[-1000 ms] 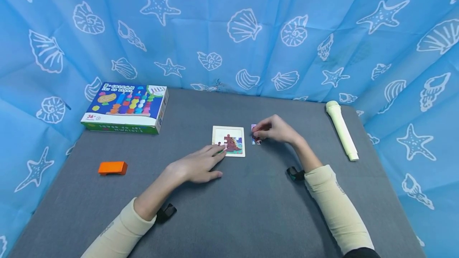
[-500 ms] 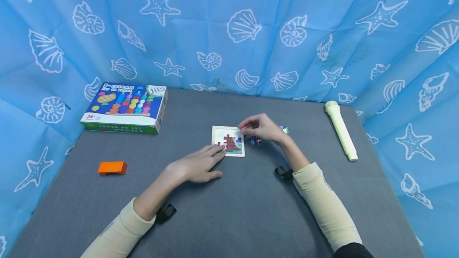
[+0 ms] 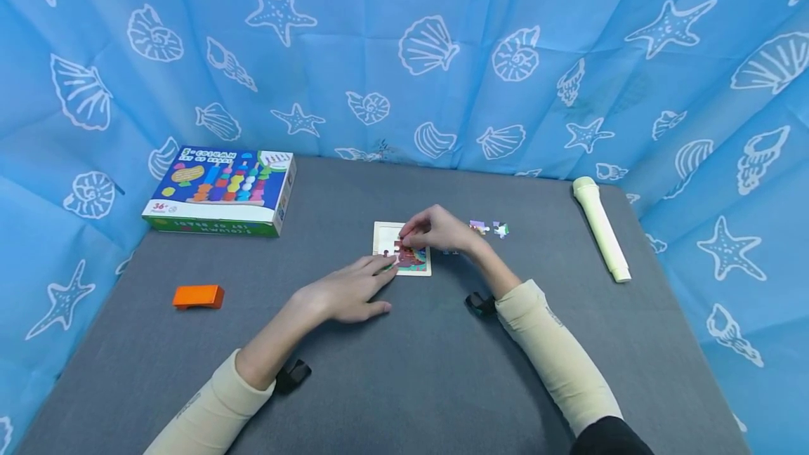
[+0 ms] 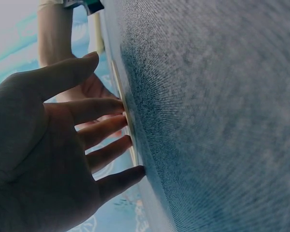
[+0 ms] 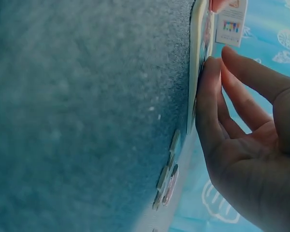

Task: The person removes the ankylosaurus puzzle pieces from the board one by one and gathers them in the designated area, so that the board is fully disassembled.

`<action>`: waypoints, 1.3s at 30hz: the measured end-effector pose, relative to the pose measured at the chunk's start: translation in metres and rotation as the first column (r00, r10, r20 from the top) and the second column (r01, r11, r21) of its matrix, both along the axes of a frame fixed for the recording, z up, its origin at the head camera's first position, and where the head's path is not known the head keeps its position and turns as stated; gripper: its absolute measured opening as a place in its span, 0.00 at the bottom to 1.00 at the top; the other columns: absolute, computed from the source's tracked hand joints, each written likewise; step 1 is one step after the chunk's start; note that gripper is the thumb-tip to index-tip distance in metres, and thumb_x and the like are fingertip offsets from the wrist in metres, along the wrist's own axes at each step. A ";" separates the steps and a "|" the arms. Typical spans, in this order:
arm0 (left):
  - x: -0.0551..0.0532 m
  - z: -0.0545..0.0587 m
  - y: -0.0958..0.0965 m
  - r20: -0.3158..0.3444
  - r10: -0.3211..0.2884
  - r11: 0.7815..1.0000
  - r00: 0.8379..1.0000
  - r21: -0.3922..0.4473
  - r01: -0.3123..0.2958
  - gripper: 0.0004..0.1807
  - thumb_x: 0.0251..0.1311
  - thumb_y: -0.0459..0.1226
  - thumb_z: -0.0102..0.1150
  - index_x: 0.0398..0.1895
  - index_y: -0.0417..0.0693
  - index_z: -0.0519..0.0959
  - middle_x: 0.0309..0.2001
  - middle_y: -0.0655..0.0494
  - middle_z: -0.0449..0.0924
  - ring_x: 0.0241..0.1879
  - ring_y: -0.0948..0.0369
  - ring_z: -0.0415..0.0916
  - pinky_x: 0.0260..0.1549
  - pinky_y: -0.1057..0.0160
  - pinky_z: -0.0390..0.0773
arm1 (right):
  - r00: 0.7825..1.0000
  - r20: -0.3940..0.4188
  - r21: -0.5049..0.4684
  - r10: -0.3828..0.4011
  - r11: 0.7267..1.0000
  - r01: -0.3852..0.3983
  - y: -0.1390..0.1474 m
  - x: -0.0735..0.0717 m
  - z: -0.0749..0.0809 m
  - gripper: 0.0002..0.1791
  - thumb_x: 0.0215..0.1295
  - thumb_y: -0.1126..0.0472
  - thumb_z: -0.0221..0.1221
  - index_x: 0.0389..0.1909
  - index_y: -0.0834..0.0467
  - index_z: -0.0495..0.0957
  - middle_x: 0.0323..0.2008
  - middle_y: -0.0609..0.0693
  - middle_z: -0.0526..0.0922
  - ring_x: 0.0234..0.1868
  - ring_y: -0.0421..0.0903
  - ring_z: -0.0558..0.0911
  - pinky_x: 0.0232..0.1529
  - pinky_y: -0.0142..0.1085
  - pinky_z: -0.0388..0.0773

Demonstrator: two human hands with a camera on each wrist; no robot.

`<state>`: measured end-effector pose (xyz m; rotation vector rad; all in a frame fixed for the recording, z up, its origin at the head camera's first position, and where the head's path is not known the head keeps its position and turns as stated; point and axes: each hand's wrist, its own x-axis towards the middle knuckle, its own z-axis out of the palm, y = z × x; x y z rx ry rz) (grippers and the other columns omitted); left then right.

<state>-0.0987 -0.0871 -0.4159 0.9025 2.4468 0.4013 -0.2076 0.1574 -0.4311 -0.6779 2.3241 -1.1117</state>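
A small square jigsaw board (image 3: pixel 387 230) with a pale frame lies on the table, partly filled with joined pieces of a reddish-brown picture (image 3: pixel 411 258). My left hand (image 3: pixel 350 291) lies with extended fingers at the board's lower left, its fingertips on the frame and the pieces. Over the upper right of the board, my right hand (image 3: pixel 439 230) pinches a puzzle piece, mostly hidden by the fingers. In the right wrist view, the right hand's (image 5: pixel 246 106) thumb and fingers come together just above the board (image 5: pixel 195 72).
Loose puzzle pieces (image 3: pixel 479 227) lie right of the board, some partly behind the right hand. A bead-set box (image 3: pixel 221 188) stands back left, with an orange block (image 3: pixel 199 296) in front of it. A pale yellow stick (image 3: pixel 602 230) lies far right. A blue curtain (image 3: pixel 404 55) hangs behind.
My right hand has moved left from the loose pieces, past the board's right edge, to above the board, uncovering pieces behind it. My left hand stays in place.
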 end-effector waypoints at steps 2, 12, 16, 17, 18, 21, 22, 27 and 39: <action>0.000 0.001 0.000 0.002 -0.001 1.000 1.000 -0.001 0.001 0.40 0.83 0.53 0.54 0.88 0.48 0.56 0.91 0.50 0.46 0.90 0.46 0.43 0.87 0.41 0.54 | 1.000 -0.007 0.025 -0.008 1.000 0.008 -0.002 0.001 0.002 0.10 0.73 0.65 0.69 0.50 0.64 0.90 0.40 0.57 0.93 0.36 0.37 0.85 0.40 0.28 0.80; 0.001 0.001 0.001 0.007 0.005 1.000 1.000 -0.005 -0.005 0.41 0.82 0.53 0.55 0.88 0.47 0.56 0.91 0.51 0.46 0.90 0.47 0.43 0.87 0.41 0.54 | 0.998 -0.016 0.100 -0.056 0.993 0.058 -0.010 0.003 0.007 0.09 0.67 0.66 0.74 0.45 0.64 0.90 0.35 0.54 0.91 0.33 0.37 0.83 0.35 0.27 0.78; 0.001 0.001 0.001 0.006 0.012 1.000 1.000 -0.006 -0.012 0.41 0.82 0.53 0.55 0.88 0.47 0.56 0.91 0.50 0.46 0.90 0.46 0.44 0.87 0.40 0.55 | 0.998 -0.009 0.096 -0.066 0.993 0.067 -0.011 0.002 0.007 0.08 0.66 0.66 0.74 0.44 0.64 0.90 0.34 0.53 0.90 0.32 0.38 0.82 0.35 0.28 0.78; 0.001 0.001 0.001 0.006 0.014 1.000 1.000 -0.007 -0.014 0.41 0.82 0.53 0.55 0.88 0.47 0.56 0.91 0.50 0.47 0.90 0.46 0.44 0.87 0.40 0.55 | 0.998 -0.006 0.092 -0.066 0.994 0.066 -0.011 0.001 0.007 0.08 0.66 0.65 0.74 0.44 0.64 0.90 0.34 0.53 0.89 0.32 0.38 0.82 0.34 0.28 0.77; 0.001 0.001 0.001 0.005 0.015 1.000 1.000 -0.010 -0.015 0.41 0.82 0.53 0.55 0.88 0.48 0.56 0.91 0.50 0.47 0.90 0.47 0.44 0.87 0.40 0.55 | 0.998 -0.002 0.087 -0.065 0.994 0.065 -0.011 0.001 0.007 0.08 0.66 0.65 0.74 0.44 0.64 0.90 0.34 0.53 0.89 0.33 0.38 0.82 0.35 0.28 0.77; 0.001 0.001 0.001 0.000 0.015 1.000 1.000 -0.008 -0.015 0.41 0.82 0.53 0.55 0.88 0.47 0.56 0.90 0.50 0.47 0.90 0.46 0.44 0.87 0.40 0.55 | 0.998 0.005 0.071 -0.063 0.996 0.062 -0.009 0.000 0.006 0.09 0.67 0.65 0.74 0.44 0.64 0.88 0.35 0.54 0.88 0.34 0.39 0.82 0.36 0.28 0.79; 0.002 0.001 0.001 -0.002 0.015 1.000 1.000 -0.010 -0.015 0.41 0.82 0.53 0.55 0.88 0.47 0.56 0.90 0.49 0.47 0.90 0.46 0.44 0.87 0.40 0.55 | 0.998 0.004 0.065 -0.060 0.996 0.060 -0.009 0.000 0.005 0.09 0.67 0.65 0.74 0.44 0.65 0.88 0.36 0.55 0.89 0.35 0.40 0.83 0.36 0.29 0.80; 0.001 0.002 0.002 -0.007 0.014 1.000 1.000 -0.006 -0.014 0.41 0.82 0.53 0.55 0.88 0.47 0.56 0.90 0.50 0.47 0.90 0.46 0.44 0.87 0.41 0.55 | 0.999 -0.007 0.033 -0.053 0.998 0.054 -0.008 0.000 0.002 0.10 0.67 0.64 0.74 0.45 0.64 0.87 0.38 0.56 0.90 0.37 0.41 0.86 0.39 0.29 0.83; 0.001 -0.001 0.002 -0.022 0.015 1.000 1.000 -0.007 -0.015 0.41 0.81 0.53 0.56 0.88 0.47 0.57 0.90 0.50 0.49 0.90 0.47 0.46 0.87 0.42 0.56 | 0.996 -0.015 -0.124 -0.089 0.989 0.087 0.008 0.011 0.006 0.09 0.68 0.68 0.72 0.47 0.64 0.86 0.40 0.58 0.88 0.41 0.45 0.86 0.42 0.30 0.85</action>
